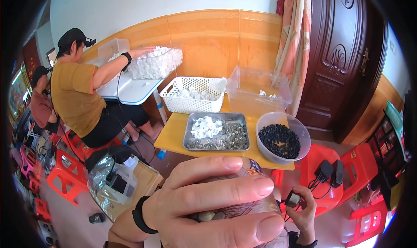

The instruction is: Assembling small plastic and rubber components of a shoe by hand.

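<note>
My left hand [213, 200] is large and close, its fingers stretched out toward the right. A black band circles its wrist. Below the fingers shows a brownish patterned surface [271, 202], mostly hidden by the hand; I cannot tell whether they touch. To the right and lower, my right hand [306, 215] pinches a small black round piece with a pale face [292, 199] between thumb and fingers. Beyond both hands, a metal tray [216, 149] on the yellow table holds white pieces [207, 127] and small shiny bits [230, 135].
A clear bowl of black pieces [282, 141] stands right of the tray. A white basket [193, 80] and clear box [260, 85] are behind. Red stools [321, 156] hold black adapters. At left, a person [80, 87] reaches into a heaped box [156, 63]; another person sits behind.
</note>
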